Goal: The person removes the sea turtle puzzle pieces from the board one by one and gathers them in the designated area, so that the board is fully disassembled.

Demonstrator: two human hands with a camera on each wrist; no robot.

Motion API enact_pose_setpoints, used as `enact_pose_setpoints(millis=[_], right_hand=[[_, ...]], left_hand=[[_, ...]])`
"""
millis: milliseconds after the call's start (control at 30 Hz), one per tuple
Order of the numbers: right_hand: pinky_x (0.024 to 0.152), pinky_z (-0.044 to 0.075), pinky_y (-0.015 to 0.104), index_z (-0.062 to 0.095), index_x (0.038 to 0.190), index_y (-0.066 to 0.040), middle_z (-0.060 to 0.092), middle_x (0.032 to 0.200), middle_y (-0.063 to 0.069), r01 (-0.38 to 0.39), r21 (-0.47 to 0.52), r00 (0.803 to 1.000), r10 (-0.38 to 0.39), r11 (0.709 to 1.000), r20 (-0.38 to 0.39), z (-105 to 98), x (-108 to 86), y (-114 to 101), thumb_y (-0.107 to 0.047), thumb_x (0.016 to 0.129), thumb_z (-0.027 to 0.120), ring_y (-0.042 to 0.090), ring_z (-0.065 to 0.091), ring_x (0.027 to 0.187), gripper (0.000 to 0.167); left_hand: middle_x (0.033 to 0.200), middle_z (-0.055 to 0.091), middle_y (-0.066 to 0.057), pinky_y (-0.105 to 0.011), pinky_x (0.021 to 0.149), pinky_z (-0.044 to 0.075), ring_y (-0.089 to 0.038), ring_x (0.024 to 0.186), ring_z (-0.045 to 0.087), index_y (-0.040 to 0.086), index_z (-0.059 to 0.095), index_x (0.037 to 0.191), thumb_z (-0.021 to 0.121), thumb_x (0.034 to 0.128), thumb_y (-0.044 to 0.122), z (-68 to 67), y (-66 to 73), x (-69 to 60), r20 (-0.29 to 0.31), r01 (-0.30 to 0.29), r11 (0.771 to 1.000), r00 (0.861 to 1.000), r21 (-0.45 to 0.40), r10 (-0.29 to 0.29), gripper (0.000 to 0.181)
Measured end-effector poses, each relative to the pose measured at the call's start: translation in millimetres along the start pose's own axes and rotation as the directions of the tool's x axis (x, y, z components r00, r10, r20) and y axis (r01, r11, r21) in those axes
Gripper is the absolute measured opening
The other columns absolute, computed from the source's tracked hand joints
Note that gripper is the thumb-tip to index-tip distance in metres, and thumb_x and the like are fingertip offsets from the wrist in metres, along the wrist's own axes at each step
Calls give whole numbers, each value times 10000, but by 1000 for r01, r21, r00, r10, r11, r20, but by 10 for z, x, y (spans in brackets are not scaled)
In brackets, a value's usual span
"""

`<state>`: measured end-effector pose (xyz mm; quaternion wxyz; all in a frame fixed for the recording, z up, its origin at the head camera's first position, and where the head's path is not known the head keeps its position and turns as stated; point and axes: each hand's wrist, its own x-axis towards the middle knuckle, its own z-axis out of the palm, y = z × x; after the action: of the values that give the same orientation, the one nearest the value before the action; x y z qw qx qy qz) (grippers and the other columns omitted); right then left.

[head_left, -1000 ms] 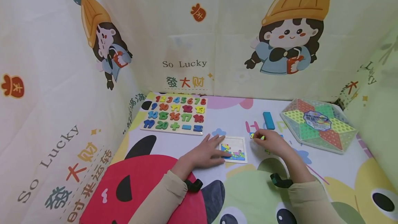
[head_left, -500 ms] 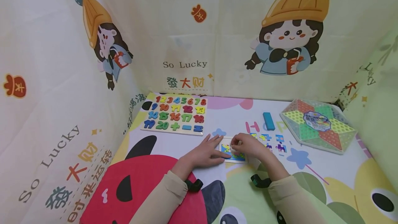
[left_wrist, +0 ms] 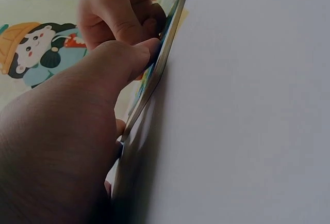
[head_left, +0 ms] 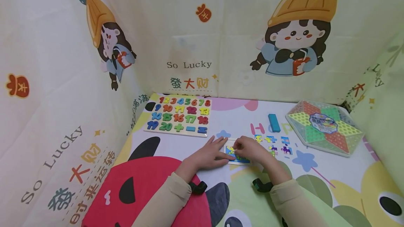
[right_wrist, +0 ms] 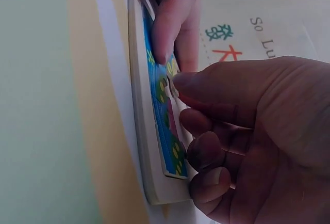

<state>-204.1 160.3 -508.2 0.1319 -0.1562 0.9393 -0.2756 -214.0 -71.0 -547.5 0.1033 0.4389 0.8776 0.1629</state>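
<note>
A small puzzle frame (head_left: 240,163) lies on the table, its lower part covered with blue, green and yellow pieces (right_wrist: 161,115). The left hand (head_left: 206,155) rests at its left side with fingers spread and the thumb on the pieces; in the left wrist view that thumb (left_wrist: 111,69) presses at the frame's edge (left_wrist: 167,53). Over the frame, the right hand (head_left: 250,149) has curled fingers and pinches a small piece between thumb and index finger; in the right wrist view the hand (right_wrist: 247,126) mostly hides that piece.
Several loose puzzle pieces (head_left: 286,150) lie right of the frame. Behind them are a blue block (head_left: 274,123) and a clear hexagonal box (head_left: 323,129) of coloured shapes. A number board (head_left: 178,118) stands at the back left. Printed cloth walls (head_left: 189,38) surround the table.
The right hand has moved left from the loose pieces to the frame, with a piece in its fingers. The left hand has stayed on the frame. The head view has shifted slightly.
</note>
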Motion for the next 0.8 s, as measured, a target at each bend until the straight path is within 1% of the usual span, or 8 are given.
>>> enact_pose_setpoints(millis=[200,367,667,800], right_hand=[[758,523,302,647,914,-160,621,856,-28,-44,57,999,44,997,-5,6,-4,-18,-183,880,739,149,547,781,101],[729,520,296,641,937,-166,638,858,-27,-67,94,998,67,993,0,10,-20,-16,-164,901,712,154,550,776,79],[704,505,280,631,1014,-169,624,887,-11,-61,165,997,66,984,-27,24,4,-3,-148,905,700,162,554,765,131],[692,506,275,637,1026,-178,632,886,-10,-70,170,997,76,983,-29,42,22,5,-184,925,685,159,561,745,112]], left_hand=[[1667,172,-19,-545,1244,16,-212,1556,76,567,507,1331,514,986,501,-11,19,5,7,12,1000,1000,-9,-12,351],[1666,177,-16,-542,1245,20,-211,1555,86,573,501,1329,514,985,506,-6,13,5,2,7,1000,1000,-1,-7,351],[1665,179,-13,-550,1243,27,-217,1555,86,572,506,1326,513,983,511,1,7,4,1,4,1000,1000,4,-4,348],[1665,179,-10,-551,1243,27,-216,1555,84,576,501,1327,511,982,515,-2,8,5,0,7,1000,1000,7,-7,351]])
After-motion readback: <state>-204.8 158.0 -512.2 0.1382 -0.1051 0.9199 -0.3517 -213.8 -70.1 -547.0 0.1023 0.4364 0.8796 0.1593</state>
